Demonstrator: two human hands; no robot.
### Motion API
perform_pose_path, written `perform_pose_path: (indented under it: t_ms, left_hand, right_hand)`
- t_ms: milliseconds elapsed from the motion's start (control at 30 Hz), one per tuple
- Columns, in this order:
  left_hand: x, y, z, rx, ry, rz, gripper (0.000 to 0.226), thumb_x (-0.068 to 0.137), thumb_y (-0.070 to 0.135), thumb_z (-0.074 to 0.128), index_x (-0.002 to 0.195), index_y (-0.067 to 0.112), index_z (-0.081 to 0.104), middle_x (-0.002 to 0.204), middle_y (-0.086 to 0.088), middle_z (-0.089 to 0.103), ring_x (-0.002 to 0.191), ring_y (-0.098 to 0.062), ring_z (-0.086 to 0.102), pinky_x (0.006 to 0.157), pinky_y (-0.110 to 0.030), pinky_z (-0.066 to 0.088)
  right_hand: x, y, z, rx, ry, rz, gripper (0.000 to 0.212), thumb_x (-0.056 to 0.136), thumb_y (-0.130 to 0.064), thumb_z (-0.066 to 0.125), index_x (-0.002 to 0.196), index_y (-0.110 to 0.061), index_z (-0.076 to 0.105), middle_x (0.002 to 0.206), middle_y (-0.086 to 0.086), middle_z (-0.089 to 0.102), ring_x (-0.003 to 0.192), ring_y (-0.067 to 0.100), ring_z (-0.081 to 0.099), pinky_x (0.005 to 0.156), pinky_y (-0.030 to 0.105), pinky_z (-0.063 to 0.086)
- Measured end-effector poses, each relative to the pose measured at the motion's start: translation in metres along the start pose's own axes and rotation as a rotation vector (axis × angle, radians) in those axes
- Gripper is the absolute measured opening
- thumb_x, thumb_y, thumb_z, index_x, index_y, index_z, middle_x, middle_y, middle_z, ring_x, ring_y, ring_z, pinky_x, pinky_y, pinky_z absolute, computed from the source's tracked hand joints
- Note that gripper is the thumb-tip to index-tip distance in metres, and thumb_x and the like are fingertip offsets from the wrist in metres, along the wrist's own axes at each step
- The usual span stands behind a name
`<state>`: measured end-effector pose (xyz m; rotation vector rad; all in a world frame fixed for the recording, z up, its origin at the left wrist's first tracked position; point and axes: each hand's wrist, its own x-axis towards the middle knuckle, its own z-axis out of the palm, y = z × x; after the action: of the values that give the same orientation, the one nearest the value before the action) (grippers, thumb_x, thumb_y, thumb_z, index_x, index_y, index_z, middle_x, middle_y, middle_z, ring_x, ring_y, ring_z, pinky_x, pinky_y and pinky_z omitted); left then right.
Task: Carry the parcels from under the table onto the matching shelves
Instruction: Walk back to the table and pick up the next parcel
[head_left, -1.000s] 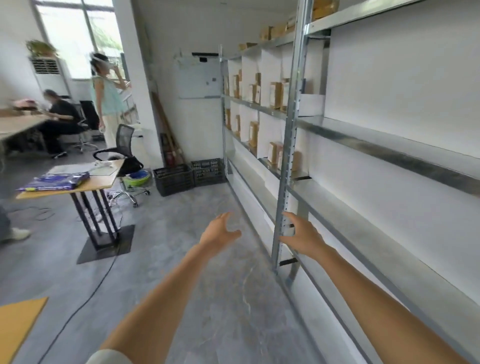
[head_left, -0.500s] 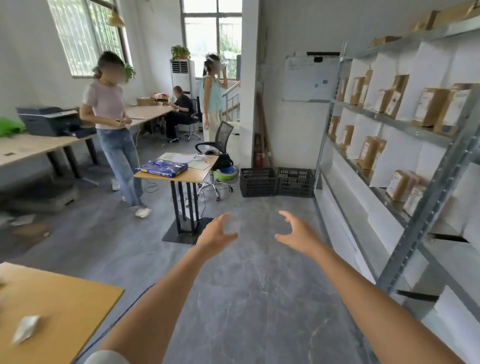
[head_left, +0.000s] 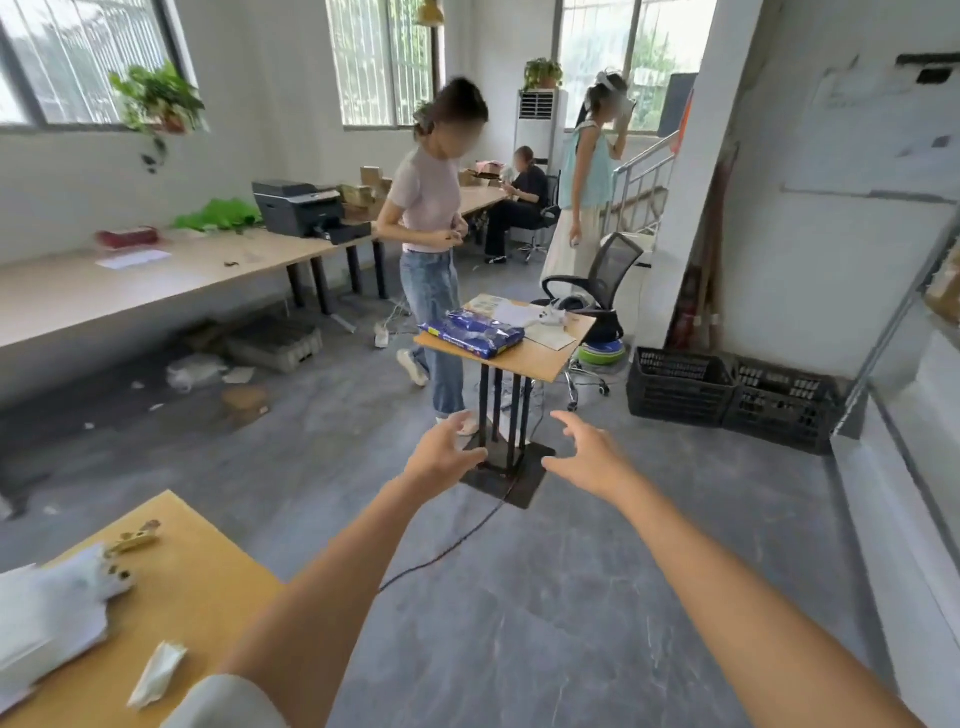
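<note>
My left hand (head_left: 445, 455) and my right hand (head_left: 586, 453) reach out in front of me above the grey floor, both empty with fingers spread. The metal shelf unit (head_left: 904, 332) shows only as a slice at the right edge, with one brown parcel (head_left: 946, 283) on it. A wooden table (head_left: 171, 613) sits at the lower left with white paper and scraps on top; the space under it is out of sight. No parcel is in either hand.
A small stand table (head_left: 524, 353) with a blue package stands ahead, a cable running from its base. A person in jeans (head_left: 431, 249) stands beside it. Two black crates (head_left: 727, 400) and an office chair (head_left: 597, 291) lie right of it. A long desk (head_left: 156, 280) runs along the left wall.
The view has swung left, away from the shelves toward the room. Both hands stay empty and outstretched. The wooden table at lower left has come further into view.
</note>
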<state>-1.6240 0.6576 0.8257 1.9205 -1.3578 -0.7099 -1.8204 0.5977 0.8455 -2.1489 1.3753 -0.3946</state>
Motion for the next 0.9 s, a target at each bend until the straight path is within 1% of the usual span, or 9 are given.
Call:
perform_pose_path:
  t_ms: [33, 133, 300, 433, 500, 667, 900]
  left_hand:
    - [0.015, -0.007, -0.006, -0.004, 0.023, -0.023, 0.066, 0.084, 0.021, 0.066, 0.143, 0.017, 0.037, 0.143, -0.012, 0.047, 0.13, -0.029, 0.046, 0.105, -0.037, 0.04]
    - [0.059, -0.028, -0.02, -0.018, 0.087, -0.084, 0.069, 0.082, 0.022, 0.067, 0.144, 0.019, 0.036, 0.143, -0.011, 0.047, 0.13, -0.028, 0.046, 0.106, -0.038, 0.04]
    - [0.14, -0.058, -0.044, 0.003, 0.18, -0.161, 0.073, 0.081, 0.022, 0.068, 0.145, 0.018, 0.033, 0.145, -0.011, 0.045, 0.131, -0.029, 0.045, 0.106, -0.038, 0.04]
    - [0.205, -0.075, -0.07, 0.029, 0.253, -0.234, 0.074, 0.082, 0.024, 0.068, 0.146, 0.016, 0.032, 0.147, -0.009, 0.043, 0.135, -0.026, 0.042, 0.109, -0.038, 0.037]
    - [0.232, -0.085, -0.083, 0.035, 0.273, -0.26, 0.073, 0.083, 0.023, 0.067, 0.146, 0.015, 0.031, 0.147, -0.01, 0.042, 0.135, -0.026, 0.042, 0.11, -0.037, 0.036]
    - [0.286, -0.12, -0.116, 0.02, 0.333, -0.345, 0.072, 0.083, 0.024, 0.067, 0.145, 0.018, 0.032, 0.147, -0.007, 0.042, 0.134, -0.026, 0.042, 0.11, -0.041, 0.037]
    - [0.381, -0.19, -0.185, -0.022, 0.424, -0.414, 0.073, 0.079, 0.024, 0.068, 0.144, 0.016, 0.035, 0.143, -0.007, 0.046, 0.134, -0.026, 0.043, 0.109, -0.041, 0.038]
  right_hand:
    - [0.02, -0.004, 0.005, 0.001, -0.019, -0.018, 0.072, 0.083, -0.03, 0.065, 0.146, -0.025, 0.031, 0.139, 0.012, 0.049, 0.121, 0.029, 0.051, 0.095, 0.038, 0.045]
    - [0.084, -0.014, 0.019, 0.005, -0.067, -0.084, 0.072, 0.083, -0.029, 0.065, 0.146, -0.023, 0.031, 0.143, 0.012, 0.047, 0.127, 0.029, 0.047, 0.099, 0.038, 0.042]
    - [0.2, -0.033, 0.038, 0.008, -0.148, -0.22, 0.072, 0.082, -0.03, 0.067, 0.144, -0.02, 0.032, 0.145, 0.009, 0.046, 0.132, 0.026, 0.045, 0.105, 0.039, 0.041]
    - [0.29, -0.055, 0.052, -0.032, -0.225, -0.302, 0.073, 0.082, -0.032, 0.066, 0.145, -0.023, 0.03, 0.142, 0.01, 0.048, 0.13, 0.027, 0.045, 0.102, 0.042, 0.043]
    - [0.329, -0.069, 0.061, -0.046, -0.253, -0.331, 0.074, 0.082, -0.033, 0.065, 0.146, -0.024, 0.03, 0.141, 0.009, 0.048, 0.13, 0.027, 0.046, 0.101, 0.04, 0.042]
    - [0.408, -0.102, 0.093, -0.084, -0.363, -0.409, 0.076, 0.084, -0.031, 0.064, 0.147, -0.021, 0.025, 0.144, 0.011, 0.045, 0.131, 0.028, 0.045, 0.1, 0.037, 0.04]
    - [0.533, -0.173, 0.156, -0.096, -0.412, -0.508, 0.076, 0.08, -0.032, 0.067, 0.146, -0.022, 0.03, 0.142, 0.008, 0.048, 0.132, 0.025, 0.044, 0.1, 0.037, 0.039]
